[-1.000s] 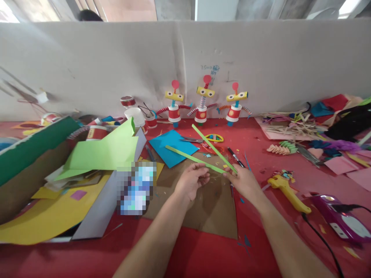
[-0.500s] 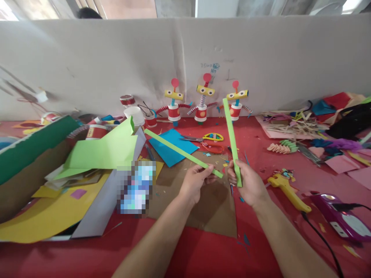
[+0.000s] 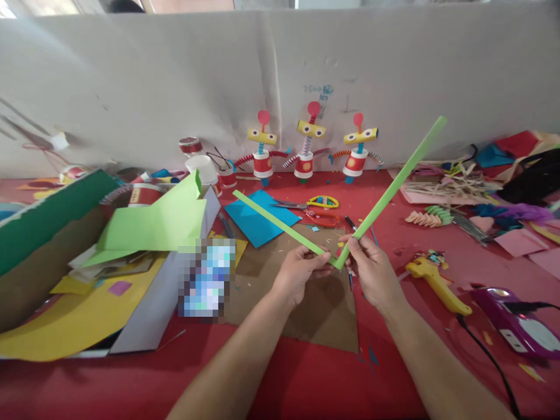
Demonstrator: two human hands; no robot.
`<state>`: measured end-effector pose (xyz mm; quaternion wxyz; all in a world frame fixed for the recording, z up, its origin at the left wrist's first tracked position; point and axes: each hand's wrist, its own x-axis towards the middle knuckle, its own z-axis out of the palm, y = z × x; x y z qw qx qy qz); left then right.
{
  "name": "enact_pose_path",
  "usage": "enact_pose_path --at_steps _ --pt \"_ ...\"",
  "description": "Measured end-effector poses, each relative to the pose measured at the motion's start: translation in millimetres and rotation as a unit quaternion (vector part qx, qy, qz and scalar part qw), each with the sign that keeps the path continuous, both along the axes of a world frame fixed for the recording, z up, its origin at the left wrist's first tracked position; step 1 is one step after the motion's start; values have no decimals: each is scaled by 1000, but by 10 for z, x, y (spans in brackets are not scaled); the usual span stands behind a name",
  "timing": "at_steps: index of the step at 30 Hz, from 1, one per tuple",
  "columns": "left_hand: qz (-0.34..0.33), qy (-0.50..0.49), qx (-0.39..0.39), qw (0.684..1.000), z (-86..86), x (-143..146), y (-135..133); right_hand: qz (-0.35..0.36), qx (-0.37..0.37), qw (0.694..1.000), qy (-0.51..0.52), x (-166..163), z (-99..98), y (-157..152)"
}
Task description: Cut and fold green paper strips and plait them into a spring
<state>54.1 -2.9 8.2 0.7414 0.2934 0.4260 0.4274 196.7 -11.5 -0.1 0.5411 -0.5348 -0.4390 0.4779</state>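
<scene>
My left hand [image 3: 300, 271] pinches a light green paper strip [image 3: 277, 223] near its lower end; the strip slants up to the left over a blue paper sheet [image 3: 261, 219]. Between the thumb and fingers of my right hand [image 3: 371, 268] is another green paper strip [image 3: 394, 189], which leans up to the right. The lower ends of both strips meet in a V between my hands, one at or over the other. Beneath lies a brown board [image 3: 315, 315] scattered with small scraps. Scissors [image 3: 321, 210] with yellow and red handles rest beyond my hands.
Three paper-cup figures [image 3: 304, 166] stand along the grey partition [image 3: 175, 87]. At left is a box [image 3: 56, 224] with coloured paper. A yellow glue gun [image 3: 440, 286] and a purple power strip [image 3: 516, 321] with a black cord lie at right, near craft sticks [image 3: 455, 186].
The strip in my right hand has swung from nearly upright to leaning right. Its lower end has come left to the end of the left strip. The view has tilted slightly downward.
</scene>
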Motion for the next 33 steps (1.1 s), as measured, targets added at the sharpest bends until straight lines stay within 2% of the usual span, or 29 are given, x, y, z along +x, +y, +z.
enact_pose_path --at_steps 6,15,19,22,25,28,30,33 --pt "-7 11 -9 1000 7 8 -6 -9 14 999 -35 -11 -39 5" --pt "-21 22 4 1000 31 3 -14 -25 -1 999 -25 -5 -53 14" --pt "12 74 40 996 38 -35 20 -41 -34 997 -58 60 -59 62" --pt "50 93 42 993 43 -73 63 7 -30 990 -135 84 -49 66" --pt "64 41 31 997 41 -92 94 61 7 962 -265 58 -20 19" --pt "81 -14 38 996 23 -87 108 74 67 916 -389 15 4 -33" --pt "93 -40 44 994 7 -79 114 74 112 886 -443 -1 2 -46" --pt "99 -73 54 991 -3 -70 118 76 164 858 -481 5 -25 -34"
